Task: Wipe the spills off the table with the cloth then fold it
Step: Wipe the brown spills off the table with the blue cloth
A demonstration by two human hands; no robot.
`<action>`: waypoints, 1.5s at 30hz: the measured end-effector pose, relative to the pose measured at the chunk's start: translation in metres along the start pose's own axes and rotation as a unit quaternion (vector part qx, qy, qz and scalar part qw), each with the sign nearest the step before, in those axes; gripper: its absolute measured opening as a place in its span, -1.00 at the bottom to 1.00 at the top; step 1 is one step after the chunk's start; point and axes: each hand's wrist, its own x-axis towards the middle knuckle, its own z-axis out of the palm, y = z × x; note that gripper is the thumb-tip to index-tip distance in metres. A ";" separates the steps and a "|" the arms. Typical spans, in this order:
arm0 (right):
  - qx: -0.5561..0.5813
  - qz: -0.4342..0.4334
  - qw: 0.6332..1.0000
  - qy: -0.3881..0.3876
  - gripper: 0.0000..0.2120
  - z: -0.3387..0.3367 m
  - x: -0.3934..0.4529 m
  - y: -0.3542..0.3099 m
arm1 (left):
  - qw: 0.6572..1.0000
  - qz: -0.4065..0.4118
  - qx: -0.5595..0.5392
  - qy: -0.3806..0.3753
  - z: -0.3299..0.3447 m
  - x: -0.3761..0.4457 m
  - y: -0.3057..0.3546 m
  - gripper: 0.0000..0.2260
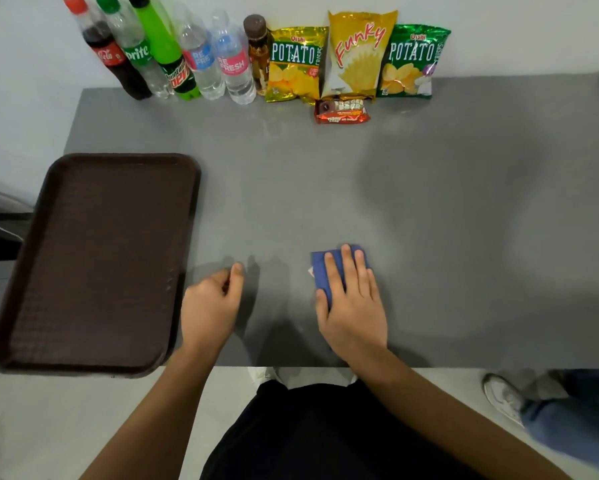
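A small blue cloth (320, 268), folded into a compact rectangle, lies on the grey table (464, 220) near the front edge. My right hand (351, 301) rests flat on top of it, fingers spread, pressing it down and covering most of it. A white tag shows at the cloth's left edge. My left hand (211, 306) sits on the table to the left of the cloth, fingers loosely curled, holding nothing. I cannot make out any spill on the table surface.
A dark brown tray (48, 341) lies at the left, overhanging the table's front corner. Several drink bottles (166, 50) and chip bags (357, 53) line the back wall, with a small snack pack (341, 112) in front. Another person's shoe (502, 396) stands at the right.
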 end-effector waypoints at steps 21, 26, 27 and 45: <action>0.009 -0.048 0.999 0.002 -0.40 0.006 0.036 -0.040 | 0.999 -0.030 -0.028 -0.010 -0.018 0.000 -0.014 -0.52; 0.032 -0.118 0.992 -0.019 -0.38 0.007 0.090 -0.067 | 0.999 -0.016 -0.032 -0.013 -0.018 0.016 -0.013 -0.53; 0.035 -0.118 0.992 -0.023 -0.38 0.006 0.102 -0.068 | 0.999 -0.012 -0.031 -0.014 -0.018 0.020 -0.012 -0.54; -0.017 -0.023 0.999 0.033 -0.42 0.018 0.041 -0.063 | 0.998 -0.026 -0.051 0.005 -0.047 0.042 -0.042 -0.50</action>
